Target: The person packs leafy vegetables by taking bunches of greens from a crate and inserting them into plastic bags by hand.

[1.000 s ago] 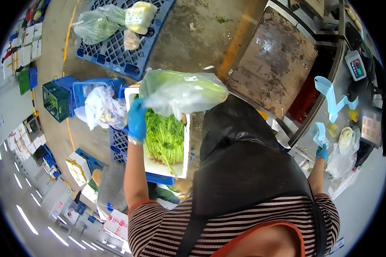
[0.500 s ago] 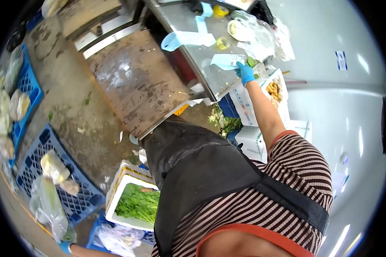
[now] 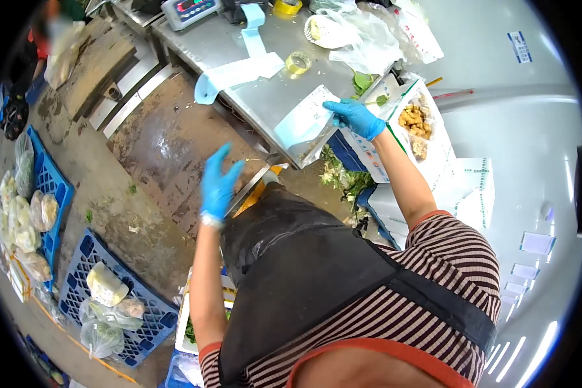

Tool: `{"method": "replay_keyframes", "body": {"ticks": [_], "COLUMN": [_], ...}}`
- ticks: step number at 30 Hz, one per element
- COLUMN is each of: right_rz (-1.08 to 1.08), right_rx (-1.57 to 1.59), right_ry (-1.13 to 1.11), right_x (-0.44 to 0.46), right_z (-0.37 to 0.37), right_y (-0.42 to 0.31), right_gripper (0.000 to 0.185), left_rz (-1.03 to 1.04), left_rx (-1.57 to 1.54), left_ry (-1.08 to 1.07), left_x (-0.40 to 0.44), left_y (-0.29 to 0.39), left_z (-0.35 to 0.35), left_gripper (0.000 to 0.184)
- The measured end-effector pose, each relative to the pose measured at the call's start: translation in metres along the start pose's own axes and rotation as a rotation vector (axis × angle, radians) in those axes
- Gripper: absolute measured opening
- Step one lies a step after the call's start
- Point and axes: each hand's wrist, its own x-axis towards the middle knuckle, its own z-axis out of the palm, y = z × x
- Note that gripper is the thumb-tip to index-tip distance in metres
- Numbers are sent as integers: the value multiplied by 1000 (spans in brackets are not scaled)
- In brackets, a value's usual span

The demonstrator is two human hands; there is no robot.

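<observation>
My right hand (image 3: 355,118), in a blue glove, pinches the upper edge of a pale blue and white printed label sheet (image 3: 302,123) over the front corner of the metal table. My left hand (image 3: 218,184), gloved in the same blue, hangs above the brown wooden board with its fingers spread and nothing in them. Near the right hand stands a white box of ginger (image 3: 417,121), and a green leaf (image 3: 363,81) lies by the table edge. A longer strip of labels (image 3: 239,72) trails across the table and over its side.
On the metal table (image 3: 258,107) are yellow tape rolls (image 3: 298,63), a digital scale (image 3: 189,10) and clear plastic bags (image 3: 372,46). Blue plastic pallets (image 3: 150,318) with bagged vegetables (image 3: 103,337) lie on the floor at left. Another person (image 3: 39,42) is at the upper left.
My left hand has come up from beside the bagged vegetables at lower left to above the wooden board. The right hand has drawn the label sheet toward the table's front corner.
</observation>
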Motion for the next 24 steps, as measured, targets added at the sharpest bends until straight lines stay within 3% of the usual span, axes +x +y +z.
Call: {"method": "replay_keyframes", "body": {"ticks": [1,3,4,6,9,15,18,22,24], "right_rz": [-10,-23,-16,-5,-95,-357,-256,-984,-1085], "right_rx": [-25,-40,-69,-131,-11,-232,-27,-631,-708], "right_ry": [-42,-124,-150,-208,-400,-622,-519,35,139], "right_x": [6,15,22,39,65,131,138,141,141], "right_z": [-13,-34,-45,-67,-93,-115,-107,-87,-80], "right_y": [4,8,10,11,26,54,46,27,13], "right_gripper": [32,33,33,32,33,28,22,19,29], "left_rz": [22,59,106,-203,-365,-504,-562,-591,-554], "left_rx": [72,110,138,49,-141,-222,-335,-420,-393], "left_ry": [-79,-158,-149,-338,-223,-97,-6,129,136], "left_x": [21,61,78,101,108,100,88,80,78], "left_y": [35,37,23,25,17,31,38,64,56], "left_z": [38,106,137,171,208,236,240,247,246], "left_gripper": [64,79,68,45,27,22,24,20,19]}}
